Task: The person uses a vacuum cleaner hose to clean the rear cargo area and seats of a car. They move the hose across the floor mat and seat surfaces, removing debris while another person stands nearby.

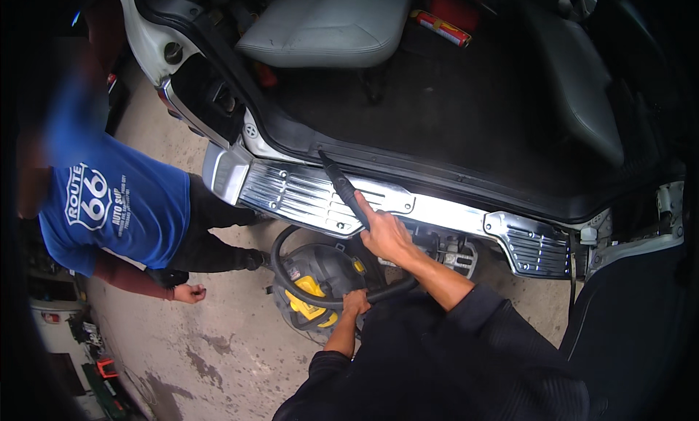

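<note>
While the black vacuum wand (340, 182) slanted over the shiny step bumper (306, 195), tip at the dark sill (397, 162), the right hand (386, 235) curled its fingers round it; the left hand (355, 302) wrapped its fingers round the hose (306, 297) above a grey-and-yellow shop vacuum (320, 264). Dark carpet (444, 108) spread inside around grey seats (331, 21); outside, on stained concrete floor (233, 297), stood a blue-shirted person (142, 210).

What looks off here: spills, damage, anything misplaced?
A red canister lies on its side on the car floor by the grey seat, so it looks stray. Dark patches break up the concrete left of the vacuum; stains or wear, can't tell.
</note>
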Tool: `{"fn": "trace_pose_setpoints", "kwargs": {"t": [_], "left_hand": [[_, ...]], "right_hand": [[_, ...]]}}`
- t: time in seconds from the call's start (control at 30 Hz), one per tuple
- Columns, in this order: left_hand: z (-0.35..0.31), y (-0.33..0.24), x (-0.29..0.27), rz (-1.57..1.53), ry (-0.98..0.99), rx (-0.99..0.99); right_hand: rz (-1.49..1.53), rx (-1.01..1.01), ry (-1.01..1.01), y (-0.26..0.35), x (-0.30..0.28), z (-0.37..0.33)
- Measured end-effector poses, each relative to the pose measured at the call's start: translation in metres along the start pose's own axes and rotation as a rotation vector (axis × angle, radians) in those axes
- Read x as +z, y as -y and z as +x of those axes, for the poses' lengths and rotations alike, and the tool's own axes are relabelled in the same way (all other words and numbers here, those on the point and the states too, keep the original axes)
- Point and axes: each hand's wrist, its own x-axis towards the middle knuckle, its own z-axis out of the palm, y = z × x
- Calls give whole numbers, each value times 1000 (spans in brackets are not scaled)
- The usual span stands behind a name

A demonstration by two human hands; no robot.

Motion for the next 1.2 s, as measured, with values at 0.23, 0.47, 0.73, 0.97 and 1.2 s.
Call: {"fn": "trace_pose_setpoints", "kwargs": {"t": [0.23,0.47,0.73,0.97,1.2], "left_hand": [[-13,15,7,-54,-159,17],[-24,40,-5,-239,-271,-80],[-33,39,1,-220,-325,-133],[-22,38,-17,-261,-241,-165],[-17,27,-29,-276,-173,-190]], "right_hand": [[17,54,49,19,-2,34],[159,113,-143,16,9,99],[-19,-288,-215,7,25,115],[91,-115,-106,3,20,146],[116,5,-243,-3,27,162]]}}
